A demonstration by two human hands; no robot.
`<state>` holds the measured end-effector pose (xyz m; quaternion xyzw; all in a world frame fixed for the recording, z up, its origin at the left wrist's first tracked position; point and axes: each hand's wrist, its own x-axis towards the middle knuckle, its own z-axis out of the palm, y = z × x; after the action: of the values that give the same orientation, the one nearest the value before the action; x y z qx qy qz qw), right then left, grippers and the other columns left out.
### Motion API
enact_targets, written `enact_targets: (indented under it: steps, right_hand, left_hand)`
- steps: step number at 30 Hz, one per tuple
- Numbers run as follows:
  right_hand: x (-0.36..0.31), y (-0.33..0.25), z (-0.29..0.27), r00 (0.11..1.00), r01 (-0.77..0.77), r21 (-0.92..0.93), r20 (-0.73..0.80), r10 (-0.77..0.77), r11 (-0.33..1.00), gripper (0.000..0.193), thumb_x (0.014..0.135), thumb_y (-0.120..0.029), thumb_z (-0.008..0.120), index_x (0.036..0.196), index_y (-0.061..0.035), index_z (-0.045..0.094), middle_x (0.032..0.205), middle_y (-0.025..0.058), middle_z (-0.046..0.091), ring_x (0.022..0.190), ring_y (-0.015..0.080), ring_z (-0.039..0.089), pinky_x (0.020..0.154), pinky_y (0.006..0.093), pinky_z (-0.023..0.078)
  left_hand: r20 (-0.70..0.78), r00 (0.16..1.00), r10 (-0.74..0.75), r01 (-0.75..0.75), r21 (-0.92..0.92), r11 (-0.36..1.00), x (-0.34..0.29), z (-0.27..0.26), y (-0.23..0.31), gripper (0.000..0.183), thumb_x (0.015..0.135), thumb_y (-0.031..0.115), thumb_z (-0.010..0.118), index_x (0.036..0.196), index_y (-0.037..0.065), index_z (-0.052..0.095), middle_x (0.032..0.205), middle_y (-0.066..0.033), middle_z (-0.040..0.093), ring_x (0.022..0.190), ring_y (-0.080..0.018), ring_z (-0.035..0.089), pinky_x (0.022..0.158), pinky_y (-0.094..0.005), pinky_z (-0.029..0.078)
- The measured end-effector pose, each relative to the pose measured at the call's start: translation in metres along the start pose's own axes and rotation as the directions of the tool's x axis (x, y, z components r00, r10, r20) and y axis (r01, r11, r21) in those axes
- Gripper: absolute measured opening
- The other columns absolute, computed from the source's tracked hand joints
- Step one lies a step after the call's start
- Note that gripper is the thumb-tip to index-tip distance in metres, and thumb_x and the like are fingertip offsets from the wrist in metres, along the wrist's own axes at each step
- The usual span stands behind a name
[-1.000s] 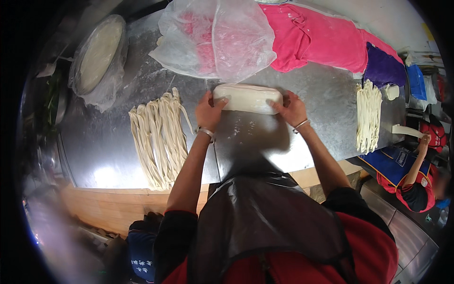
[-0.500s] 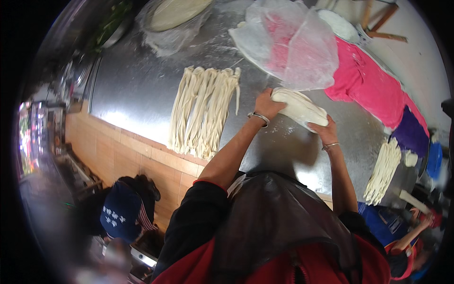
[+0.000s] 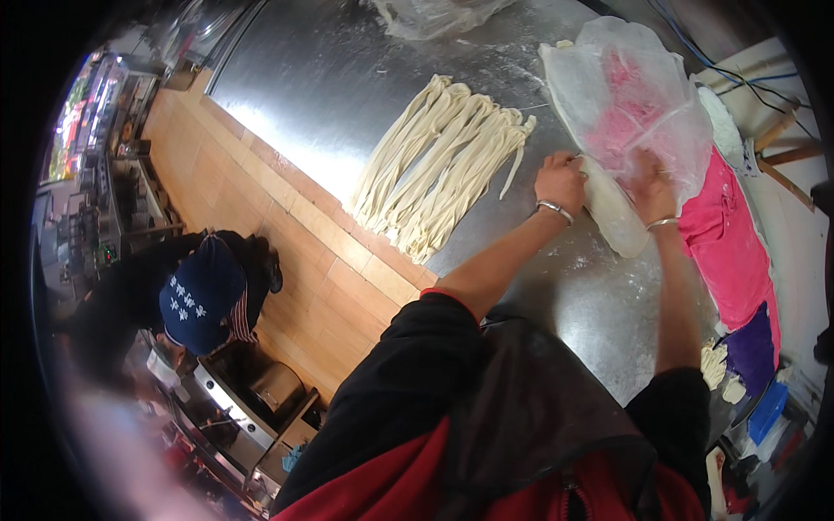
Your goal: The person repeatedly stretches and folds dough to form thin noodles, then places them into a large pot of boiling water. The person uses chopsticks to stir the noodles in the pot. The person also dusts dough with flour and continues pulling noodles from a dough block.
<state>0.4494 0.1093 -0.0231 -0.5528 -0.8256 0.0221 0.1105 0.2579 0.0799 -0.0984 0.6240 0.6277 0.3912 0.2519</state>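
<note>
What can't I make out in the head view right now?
- Head view: right hand, blurred; its grip on the dough piece is unclear.
- Head view: plastic wrap, cut off by the upper edge.
- Head view: dough strips at lower right, partly hidden behind the right forearm.

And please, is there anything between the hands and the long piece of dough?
Nothing visible on one side: the left hand touches the dough. The right hand is blurred near the translucent plastic sheet, so I cannot tell whether any plastic lies between it and the dough.
</note>
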Motion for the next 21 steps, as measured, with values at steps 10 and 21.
enact_targets:
  steps: [10,21]
  right_hand:
    - [0.01,0.04,-0.002,0.997,-0.073,-0.215,-0.002,0.074,0.974,0.074,0.071,-0.011,0.068,0.139,-0.0113,0.039,0.116,0.0223,0.052,0.109,0.0389,0.051,0.093,0.0451,0.044]
    - [-0.152,-0.033,-0.034,0.99,-0.106,0.167,-0.069,0.119,0.98,0.065,0.067,-0.007,0.07,0.129,-0.003,0.05,0.134,0.0214,0.046,0.124,0.0383,0.043,0.101,0.0452,0.038]
  left_hand:
    - [0.027,0.995,-0.096,0.091,0.142,0.986,0.012,-0.002,0.021,0.027,0.068,0.004,0.059,0.091,0.014,0.068,0.097,-0.0083,0.06,0.094,-0.0308,0.055,0.082,-0.0427,0.046]
    - [0.297,0.579,0.759,-0.651,-0.393,0.65,-0.076,-0.023,0.096,0.028,0.065,0.004,0.062,0.092,0.013,0.062,0.09,-0.0081,0.062,0.084,-0.029,0.062,0.067,-0.0394,0.052]
